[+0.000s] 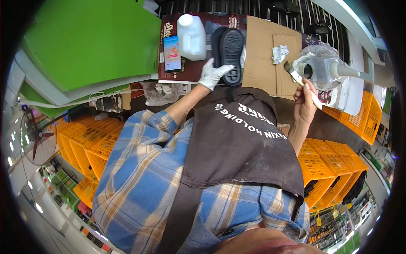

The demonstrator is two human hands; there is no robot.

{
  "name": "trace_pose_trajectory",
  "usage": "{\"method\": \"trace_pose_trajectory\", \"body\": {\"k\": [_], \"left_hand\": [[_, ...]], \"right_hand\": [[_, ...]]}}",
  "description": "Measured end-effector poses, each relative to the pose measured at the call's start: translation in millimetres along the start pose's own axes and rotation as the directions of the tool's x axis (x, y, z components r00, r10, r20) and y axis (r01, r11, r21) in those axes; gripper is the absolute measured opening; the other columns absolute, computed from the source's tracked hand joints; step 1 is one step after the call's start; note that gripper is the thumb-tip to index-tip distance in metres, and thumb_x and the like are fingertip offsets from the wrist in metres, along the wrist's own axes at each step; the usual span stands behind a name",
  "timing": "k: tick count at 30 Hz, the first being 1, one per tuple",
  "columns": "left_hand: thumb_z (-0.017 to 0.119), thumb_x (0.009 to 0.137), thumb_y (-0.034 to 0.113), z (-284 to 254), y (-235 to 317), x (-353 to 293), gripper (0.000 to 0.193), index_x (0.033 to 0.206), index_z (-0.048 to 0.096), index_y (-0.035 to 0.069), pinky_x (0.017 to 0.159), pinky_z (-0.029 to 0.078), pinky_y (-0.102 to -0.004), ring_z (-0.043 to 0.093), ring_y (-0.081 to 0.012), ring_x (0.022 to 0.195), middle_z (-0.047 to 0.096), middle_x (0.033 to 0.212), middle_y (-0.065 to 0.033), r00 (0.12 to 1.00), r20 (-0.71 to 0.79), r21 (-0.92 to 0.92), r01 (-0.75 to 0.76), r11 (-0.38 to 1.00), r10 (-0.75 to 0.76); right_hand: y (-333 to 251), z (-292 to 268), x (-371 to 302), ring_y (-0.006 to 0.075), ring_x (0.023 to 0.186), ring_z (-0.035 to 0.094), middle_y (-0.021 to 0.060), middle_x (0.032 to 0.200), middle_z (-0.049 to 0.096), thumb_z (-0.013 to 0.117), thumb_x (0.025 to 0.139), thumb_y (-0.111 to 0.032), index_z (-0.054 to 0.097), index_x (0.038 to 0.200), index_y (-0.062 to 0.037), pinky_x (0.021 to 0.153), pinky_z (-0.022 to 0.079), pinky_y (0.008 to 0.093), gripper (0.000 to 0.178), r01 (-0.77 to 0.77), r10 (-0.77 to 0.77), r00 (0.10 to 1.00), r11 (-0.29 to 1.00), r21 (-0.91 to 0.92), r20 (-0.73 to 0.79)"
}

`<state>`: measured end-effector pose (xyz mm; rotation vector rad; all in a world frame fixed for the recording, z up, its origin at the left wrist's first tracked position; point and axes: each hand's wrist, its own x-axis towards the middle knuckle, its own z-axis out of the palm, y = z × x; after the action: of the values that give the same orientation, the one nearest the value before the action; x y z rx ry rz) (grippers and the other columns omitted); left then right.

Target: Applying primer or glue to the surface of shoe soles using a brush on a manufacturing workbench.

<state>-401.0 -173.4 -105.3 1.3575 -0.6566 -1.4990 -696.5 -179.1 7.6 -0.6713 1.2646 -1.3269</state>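
My left hand [212, 75], in a white glove, rests at the near end of a pair of black shoe soles [232, 46]. Its thumb lies across the treaded sole, while the other fingers stretch along the outer left edge, apart from the thumb. Bare, my right hand [305, 100] is closed round the pale handle of a brush [294, 75]. Dark bristles point up and left, with white smears below them. Just right of the bristles lies a cut-open clear plastic jug [325, 67], tipped on its side with its dark mouth toward the brush.
A white plastic jug [192, 38] and a lit phone [172, 53] stand left of the soles. Crumpled white material [279, 54] lies on brown cardboard [259, 55]. A green panel [93, 42] fills the left. Orange crates [330, 169] flank me; a fan [39, 136] is at far left.
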Motion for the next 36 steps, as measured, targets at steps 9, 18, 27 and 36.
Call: {"method": "trace_pose_trajectory", "body": {"k": [9,18,27,36], "left_hand": [[0.075,0.066,0.047,-25.6,-33.1,12.6,0.075,0.112,0.053,-0.007,0.090,0.045,-0.0365,0.058,-0.0321,0.104,0.058,0.112,-0.0234,0.974,-0.223,0.601,0.158,0.784,-0.025],[0.067,0.082,0.031,-47.2,-29.5,-7.3,0.054,0.118,0.051,-0.006,0.092,0.045,-0.0318,0.058,-0.0241,0.107,0.059,0.115,-0.0190,0.999,-0.005,0.473,0.040,0.880,-0.042],[0.063,0.087,0.025,-115.1,-29.3,-47.5,0.036,0.109,0.059,-0.003,0.082,0.049,-0.0277,0.063,-0.0173,0.092,0.065,0.102,-0.0135,0.998,-0.044,0.625,-0.013,0.780,0.052],[0.064,0.080,0.031,-160.1,-11.8,-74.8,0.035,0.099,0.062,0.003,0.084,0.046,-0.0399,0.058,-0.0339,0.096,0.058,0.106,-0.0190,0.849,-0.036,0.930,-0.165,0.329,0.527]], "right_hand": [[5.7,3.0,1.3,0.0080,0.064,0.053,0.0044,0.078,0.061,0.060,0.089,-0.015,0.059,0.108,0.0011,0.057,0.043,0.0198,0.026,-0.013,0.014,0.999,1.000,-0.017,0.031],[10.2,23.5,1.4,0.0077,0.065,0.053,0.0039,0.078,0.060,0.060,0.089,-0.015,0.058,0.108,0.0018,0.059,0.044,0.0189,0.026,-0.049,0.051,0.997,0.998,-0.033,0.063],[30.1,53.8,-2.1,0.0071,0.065,0.052,0.0035,0.079,0.059,0.060,0.089,-0.015,0.058,0.109,0.0030,0.057,0.042,0.0183,0.027,-0.074,0.081,0.983,0.996,-0.051,0.162],[44.0,85.2,-1.8,0.0081,0.063,0.053,0.0046,0.077,0.060,0.061,0.088,-0.013,0.059,0.107,0.0038,0.055,0.044,0.0194,0.025,-0.057,0.073,0.976,0.995,-0.080,0.204]]}}
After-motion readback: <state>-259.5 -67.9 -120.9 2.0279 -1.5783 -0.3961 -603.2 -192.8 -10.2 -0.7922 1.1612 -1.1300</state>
